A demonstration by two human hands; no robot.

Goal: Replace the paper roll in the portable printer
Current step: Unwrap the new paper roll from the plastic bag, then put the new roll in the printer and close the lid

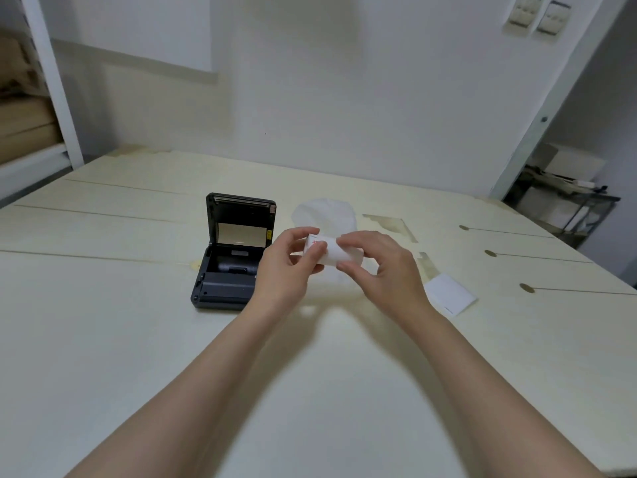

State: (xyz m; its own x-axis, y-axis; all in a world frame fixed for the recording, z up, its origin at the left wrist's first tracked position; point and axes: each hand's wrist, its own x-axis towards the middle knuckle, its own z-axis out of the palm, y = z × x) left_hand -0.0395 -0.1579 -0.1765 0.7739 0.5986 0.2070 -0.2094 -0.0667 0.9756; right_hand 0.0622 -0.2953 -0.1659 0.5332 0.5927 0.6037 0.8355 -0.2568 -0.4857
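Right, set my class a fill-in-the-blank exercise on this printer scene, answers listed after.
The portable printer has its lid ____. The left hand and right hand together hold a ____ paper roll. The roll's sticker mark is ____. The flat slip lies on the ____.
Answers: open; white; red; table.
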